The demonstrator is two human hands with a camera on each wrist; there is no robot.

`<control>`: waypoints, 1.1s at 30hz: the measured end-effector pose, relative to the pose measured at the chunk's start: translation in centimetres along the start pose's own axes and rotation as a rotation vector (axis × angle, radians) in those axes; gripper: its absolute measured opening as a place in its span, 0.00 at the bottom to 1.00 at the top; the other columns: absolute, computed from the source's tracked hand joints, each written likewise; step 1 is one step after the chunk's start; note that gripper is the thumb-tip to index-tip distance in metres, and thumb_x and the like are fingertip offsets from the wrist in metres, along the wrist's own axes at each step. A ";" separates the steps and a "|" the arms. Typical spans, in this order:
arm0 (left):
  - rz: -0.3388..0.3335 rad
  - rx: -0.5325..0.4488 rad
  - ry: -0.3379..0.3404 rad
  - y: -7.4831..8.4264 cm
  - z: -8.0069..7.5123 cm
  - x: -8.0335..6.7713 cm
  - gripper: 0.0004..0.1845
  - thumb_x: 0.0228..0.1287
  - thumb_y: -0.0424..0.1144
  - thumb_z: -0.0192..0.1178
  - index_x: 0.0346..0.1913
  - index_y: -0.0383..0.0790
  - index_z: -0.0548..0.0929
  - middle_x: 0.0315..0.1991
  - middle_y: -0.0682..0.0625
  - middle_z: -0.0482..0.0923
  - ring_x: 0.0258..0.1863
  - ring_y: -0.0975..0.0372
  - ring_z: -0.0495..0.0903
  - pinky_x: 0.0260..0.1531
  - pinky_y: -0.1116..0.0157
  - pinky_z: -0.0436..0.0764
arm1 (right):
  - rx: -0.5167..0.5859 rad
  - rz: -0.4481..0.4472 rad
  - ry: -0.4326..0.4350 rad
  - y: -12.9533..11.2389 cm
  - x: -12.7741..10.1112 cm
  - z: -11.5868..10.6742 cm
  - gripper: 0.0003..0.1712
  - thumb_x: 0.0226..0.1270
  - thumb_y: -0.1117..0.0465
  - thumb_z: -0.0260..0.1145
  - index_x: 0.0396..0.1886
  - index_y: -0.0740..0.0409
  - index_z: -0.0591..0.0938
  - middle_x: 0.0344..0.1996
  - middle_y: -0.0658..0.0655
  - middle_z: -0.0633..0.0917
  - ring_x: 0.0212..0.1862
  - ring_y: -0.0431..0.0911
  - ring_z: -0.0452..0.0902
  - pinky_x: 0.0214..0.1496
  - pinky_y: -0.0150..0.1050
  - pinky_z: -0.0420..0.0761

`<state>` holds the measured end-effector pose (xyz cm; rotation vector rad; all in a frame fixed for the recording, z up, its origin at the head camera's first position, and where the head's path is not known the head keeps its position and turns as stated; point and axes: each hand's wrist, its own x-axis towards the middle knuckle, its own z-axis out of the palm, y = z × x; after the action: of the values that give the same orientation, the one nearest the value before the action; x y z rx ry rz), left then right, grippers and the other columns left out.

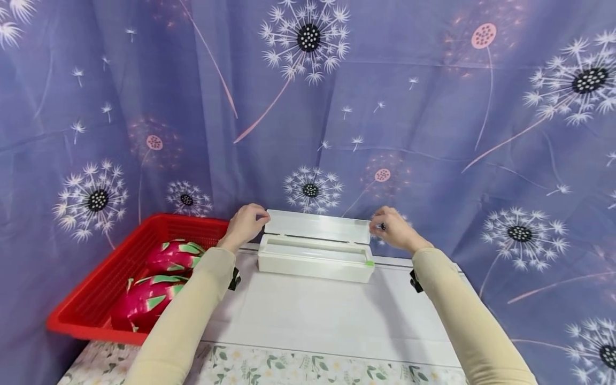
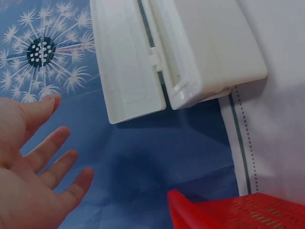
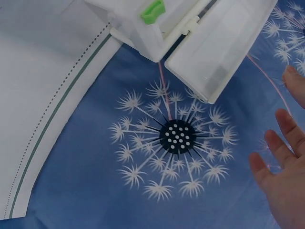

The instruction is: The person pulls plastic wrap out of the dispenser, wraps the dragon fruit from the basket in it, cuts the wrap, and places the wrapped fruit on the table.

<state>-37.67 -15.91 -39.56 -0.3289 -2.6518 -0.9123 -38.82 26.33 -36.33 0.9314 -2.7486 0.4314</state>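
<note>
So there's a long white dispenser box [image 1: 315,262] sitting at the far edge of the white tablecloth [image 1: 317,315], right up against the dandelion-print curtain [image 1: 433,107], with its lid [image 1: 316,226] flipped up and back. The left hand [image 1: 245,224] is at the lid's left end and the right hand [image 1: 395,230] at its right end. From the head view they look like they're touching the lid corners, but the wrist views show both hands with fingers [image 2: 62,164] spread loose and a clear gap to the lid, so neither one is holding anything. The right palm is mostly cut off at the frame edge, only the fingertips [image 3: 281,143] show. There's a little green tab [image 3: 153,10] on the box's right end (can't make out what it is exactly). Off to the left a red basket [image 1: 96,299] holds two dragon fruits [image 1: 159,283], the near one partly hidden behind the left sleeve [image 1: 183,315].
</note>
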 end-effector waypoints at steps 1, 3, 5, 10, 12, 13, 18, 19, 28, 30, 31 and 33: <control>0.001 -0.002 -0.004 0.1 -0.1 0.0 0.09 0.66 0.41 0.63 0.44 0.42 0.89 0.55 0.46 0.79 0.57 0.49 0.75 0.54 0.46 0.73 | -0.002 0.009 -0.002 0.0 0.0 -0.1 0.04 0.64 0.66 0.69 0.34 0.52 0.87 0.45 0.60 0.78 0.51 0.58 0.69 0.55 0.57 0.70; 0.004 -0.004 -0.010 0.3 -0.3 0.1 0.10 0.67 0.41 0.63 0.45 0.42 0.89 0.55 0.46 0.79 0.57 0.49 0.75 0.54 0.45 0.72 | -0.009 0.025 0.000 -0.1 -0.1 -0.4 0.04 0.64 0.66 0.69 0.34 0.52 0.88 0.45 0.59 0.77 0.52 0.57 0.69 0.54 0.56 0.70; -0.006 -0.011 -0.013 0.6 -0.7 0.1 0.10 0.67 0.42 0.63 0.45 0.42 0.89 0.55 0.47 0.78 0.58 0.49 0.74 0.55 0.44 0.71 | -0.016 0.024 0.007 -0.3 0.1 -0.7 0.04 0.65 0.65 0.69 0.35 0.52 0.88 0.46 0.59 0.78 0.52 0.57 0.70 0.54 0.57 0.71; -0.029 -0.033 -0.041 1.3 -1.4 -0.1 0.11 0.68 0.42 0.62 0.47 0.42 0.88 0.57 0.47 0.77 0.59 0.49 0.72 0.57 0.43 0.69 | -0.026 0.004 0.007 -0.5 0.0 -1.3 0.03 0.65 0.64 0.69 0.36 0.54 0.88 0.46 0.60 0.80 0.53 0.59 0.70 0.53 0.59 0.71; -0.027 -0.035 -0.047 1.6 -1.5 -0.1 0.12 0.68 0.43 0.62 0.47 0.42 0.88 0.57 0.46 0.77 0.60 0.49 0.72 0.57 0.42 0.69 | -0.025 -0.001 0.007 -0.5 -0.2 -1.6 0.04 0.64 0.66 0.69 0.36 0.54 0.88 0.45 0.60 0.81 0.52 0.58 0.71 0.53 0.58 0.72; -0.024 -0.035 -0.049 1.8 -1.6 -0.1 0.12 0.69 0.42 0.62 0.48 0.41 0.88 0.57 0.46 0.77 0.60 0.48 0.72 0.57 0.42 0.69 | -0.022 0.000 0.007 -0.6 -0.2 -1.7 0.04 0.64 0.67 0.69 0.35 0.54 0.88 0.45 0.60 0.80 0.52 0.57 0.71 0.52 0.58 0.73; -0.016 -0.041 -0.051 2.3 -2.2 -0.2 0.12 0.69 0.43 0.61 0.48 0.41 0.88 0.58 0.45 0.76 0.60 0.48 0.72 0.57 0.42 0.69 | -0.021 0.017 -0.001 -0.8 -0.1 -2.4 0.06 0.64 0.69 0.68 0.35 0.55 0.88 0.43 0.58 0.80 0.51 0.55 0.72 0.53 0.56 0.73; -0.017 -0.043 -0.052 2.4 -2.4 -0.2 0.12 0.69 0.43 0.61 0.48 0.42 0.88 0.58 0.46 0.76 0.60 0.48 0.72 0.57 0.43 0.69 | -0.025 0.020 -0.004 -0.9 0.0 -2.6 0.06 0.64 0.69 0.68 0.35 0.54 0.88 0.43 0.57 0.80 0.51 0.55 0.72 0.54 0.57 0.72; -0.020 -0.063 -0.057 2.5 -3.0 -0.3 0.11 0.70 0.44 0.61 0.47 0.44 0.88 0.55 0.47 0.78 0.59 0.48 0.73 0.57 0.44 0.71 | -0.049 0.022 -0.010 -1.7 0.1 -3.8 0.06 0.64 0.68 0.69 0.34 0.53 0.88 0.42 0.56 0.81 0.50 0.55 0.73 0.54 0.58 0.71; -0.022 -0.062 -0.062 2.6 -3.1 -0.3 0.11 0.69 0.44 0.61 0.47 0.44 0.88 0.55 0.47 0.79 0.59 0.48 0.74 0.56 0.45 0.71 | -0.062 0.002 -0.006 -1.7 0.1 -4.0 0.06 0.63 0.68 0.69 0.34 0.53 0.88 0.41 0.56 0.81 0.49 0.55 0.73 0.53 0.58 0.72; -0.021 -0.061 -0.064 2.7 -3.3 -0.2 0.11 0.69 0.44 0.61 0.47 0.44 0.88 0.55 0.47 0.79 0.59 0.48 0.74 0.56 0.45 0.71 | -0.067 -0.005 -0.002 -1.8 0.0 -4.2 0.06 0.63 0.69 0.69 0.33 0.53 0.88 0.41 0.56 0.81 0.48 0.55 0.73 0.53 0.57 0.72; -0.016 -0.058 -0.066 2.9 -3.6 -0.1 0.11 0.70 0.44 0.61 0.47 0.45 0.88 0.55 0.47 0.79 0.59 0.48 0.74 0.56 0.45 0.72 | -0.076 -0.014 0.015 -1.9 0.1 -4.5 0.06 0.62 0.69 0.70 0.32 0.54 0.88 0.40 0.56 0.81 0.48 0.55 0.74 0.53 0.57 0.72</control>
<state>-35.89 -15.95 -35.33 -0.3587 -2.6952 -1.0020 -37.26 26.31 -31.70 0.9243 -2.7229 0.3271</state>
